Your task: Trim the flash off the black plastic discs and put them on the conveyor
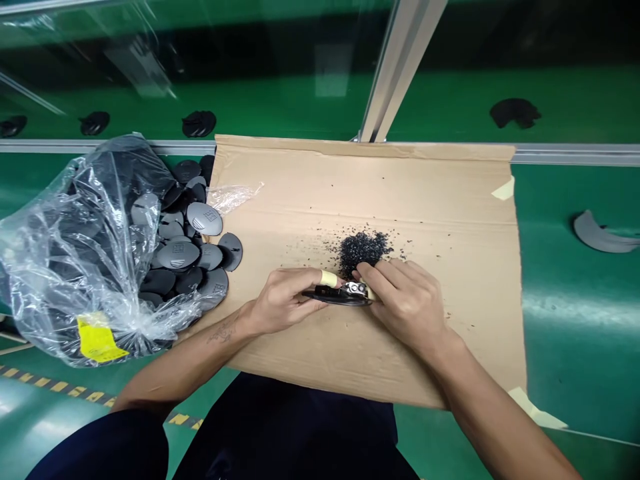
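Observation:
My left hand [283, 300] grips a flat dark plastic part [333, 298] edge-on over a sheet of cardboard [440, 220]; its forefinger wears a yellowish finger cot. My right hand [405, 300] is closed on a small metal tool [356, 289] pressed against the part's edge. Just beyond both hands lies a small heap of black plastic shavings [363, 248].
A clear plastic bag [85, 260] at the left spills several grey oval plastic parts [193, 243] onto the cardboard's edge. More dark parts [199, 123] lie on the green belt behind an aluminium rail [575, 155]. A grey curved piece [600, 235] lies at the right.

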`<state>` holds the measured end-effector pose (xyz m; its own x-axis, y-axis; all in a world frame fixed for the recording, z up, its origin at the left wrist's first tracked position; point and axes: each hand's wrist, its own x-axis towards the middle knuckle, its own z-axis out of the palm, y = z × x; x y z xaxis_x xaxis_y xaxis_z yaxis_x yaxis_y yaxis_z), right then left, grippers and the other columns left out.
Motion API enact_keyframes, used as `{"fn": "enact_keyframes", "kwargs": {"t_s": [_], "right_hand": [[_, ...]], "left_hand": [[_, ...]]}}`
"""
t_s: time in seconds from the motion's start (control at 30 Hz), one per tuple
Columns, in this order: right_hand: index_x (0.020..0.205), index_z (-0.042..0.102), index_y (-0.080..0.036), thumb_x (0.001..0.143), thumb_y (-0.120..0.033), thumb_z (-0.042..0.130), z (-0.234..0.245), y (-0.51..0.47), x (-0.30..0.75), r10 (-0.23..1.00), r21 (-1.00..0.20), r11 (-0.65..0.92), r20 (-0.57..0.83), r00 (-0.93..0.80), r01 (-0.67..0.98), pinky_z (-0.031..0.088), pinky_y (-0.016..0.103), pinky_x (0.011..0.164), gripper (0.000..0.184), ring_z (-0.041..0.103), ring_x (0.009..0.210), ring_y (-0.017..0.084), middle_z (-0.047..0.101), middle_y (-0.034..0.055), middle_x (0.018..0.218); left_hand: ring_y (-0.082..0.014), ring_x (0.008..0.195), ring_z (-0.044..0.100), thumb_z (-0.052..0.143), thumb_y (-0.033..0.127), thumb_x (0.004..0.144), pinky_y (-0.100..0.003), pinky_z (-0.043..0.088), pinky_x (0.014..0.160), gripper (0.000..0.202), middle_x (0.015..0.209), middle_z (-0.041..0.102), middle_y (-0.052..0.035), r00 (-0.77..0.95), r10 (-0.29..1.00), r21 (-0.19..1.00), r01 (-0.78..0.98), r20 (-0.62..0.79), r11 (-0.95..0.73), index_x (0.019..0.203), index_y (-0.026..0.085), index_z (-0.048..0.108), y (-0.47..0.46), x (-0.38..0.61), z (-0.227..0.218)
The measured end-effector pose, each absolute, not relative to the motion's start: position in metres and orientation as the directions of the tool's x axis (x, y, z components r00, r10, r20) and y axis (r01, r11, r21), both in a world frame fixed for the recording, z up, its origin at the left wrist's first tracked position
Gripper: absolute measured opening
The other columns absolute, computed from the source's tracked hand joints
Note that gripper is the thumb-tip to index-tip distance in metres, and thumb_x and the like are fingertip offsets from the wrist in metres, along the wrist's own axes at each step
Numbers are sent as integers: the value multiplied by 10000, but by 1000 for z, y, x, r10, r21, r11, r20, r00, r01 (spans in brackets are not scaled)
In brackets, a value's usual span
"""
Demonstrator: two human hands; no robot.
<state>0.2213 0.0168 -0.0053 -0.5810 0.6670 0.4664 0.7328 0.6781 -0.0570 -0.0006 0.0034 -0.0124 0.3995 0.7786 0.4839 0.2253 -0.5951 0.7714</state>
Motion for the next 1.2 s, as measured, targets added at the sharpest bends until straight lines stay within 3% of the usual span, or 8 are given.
{"fn": "enact_keyframes", "kwargs": {"t_s": [0.23,0.53,0.7,0.9,1.1,1.2], "right_hand": [[777,673,-174,906,-56,542,-5,15,221,677,-64,668,465,-570,742,349,294,569,219,464,556,128,559,-18,567],[824,678,-175,893,-71,469,-8,14,223,754,-314,650,378,-537,692,365,264,574,244,546,585,128,662,7,667],[806,671,-182,834,-35,503,-6,17,225,750,-195,633,395,-530,749,351,296,598,226,495,598,158,605,12,634],[1029,663,-138,876,-76,475,-2,26,232,645,-41,686,496,-581,726,389,346,665,250,544,739,236,649,91,789],[1012,645,-161,875,-80,442,-6,47,239,485,92,726,635,-602,682,390,374,649,258,579,760,262,660,112,827],[1001,642,-169,876,-90,450,-1,49,242,468,145,707,638,-611,692,389,380,641,242,587,755,267,664,109,819]], "left_hand": [[-132,771,762,729,170,871,-180,605,707,199,899,790,-60,392,786,775,232,478,-588,1066,154,689,3,-1,-14],[-143,833,764,692,147,889,-207,617,756,265,959,785,-76,414,752,733,245,512,-634,1152,152,665,4,-2,-13],[-173,853,752,684,165,896,-254,621,752,233,961,770,-97,469,726,697,277,503,-662,1129,151,678,6,-1,-17],[-190,979,741,597,258,961,-300,626,896,329,1099,748,-109,546,717,568,452,433,-687,1273,154,603,8,7,-16],[-180,796,735,562,345,978,-263,633,750,346,889,751,-84,558,656,425,500,509,-755,1233,125,641,22,11,-22],[-194,855,733,566,353,977,-283,633,771,422,962,754,-106,535,688,431,537,489,-725,1328,119,591,23,13,-21]]}}
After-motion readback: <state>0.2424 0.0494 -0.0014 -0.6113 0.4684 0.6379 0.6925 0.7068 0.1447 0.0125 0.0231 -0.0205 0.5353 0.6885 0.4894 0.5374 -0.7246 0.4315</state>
